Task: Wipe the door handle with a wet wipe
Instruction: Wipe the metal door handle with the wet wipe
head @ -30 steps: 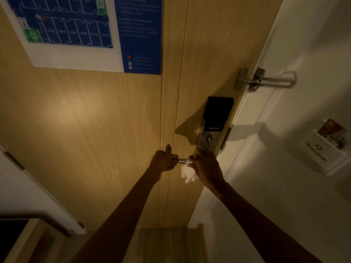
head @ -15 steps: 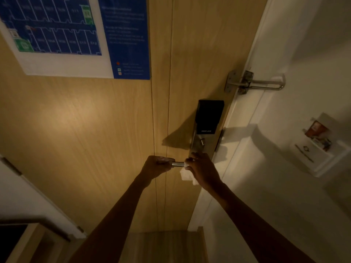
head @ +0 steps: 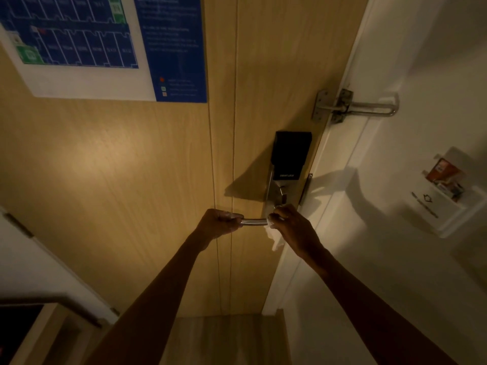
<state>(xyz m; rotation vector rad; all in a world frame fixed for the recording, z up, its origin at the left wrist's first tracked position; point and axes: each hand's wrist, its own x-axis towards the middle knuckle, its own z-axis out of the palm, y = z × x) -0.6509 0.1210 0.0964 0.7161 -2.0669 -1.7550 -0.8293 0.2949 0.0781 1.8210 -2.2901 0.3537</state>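
Wiping the door handle (head: pixel 253 221)

My left hand (head: pixel 217 224) is gripping the handle's free end; my right hand (head: pixel 291 224) is pressing the wet wipe (head: pixel 274 237) around the handle beside the lock plate (head: pixel 283 197).

We saw a blue floor plan poster (head: pixel 105 46) fixed high on the wooden door (head: pixel 118 167). A black smart lock panel (head: pixel 291 155) sat near the door's right edge, with a metal swing-bar latch (head: pixel 353 104) above it. On the white wall (head: pixel 421 61) hung a white key-card holder (head: pixel 442 196) with cards in it.
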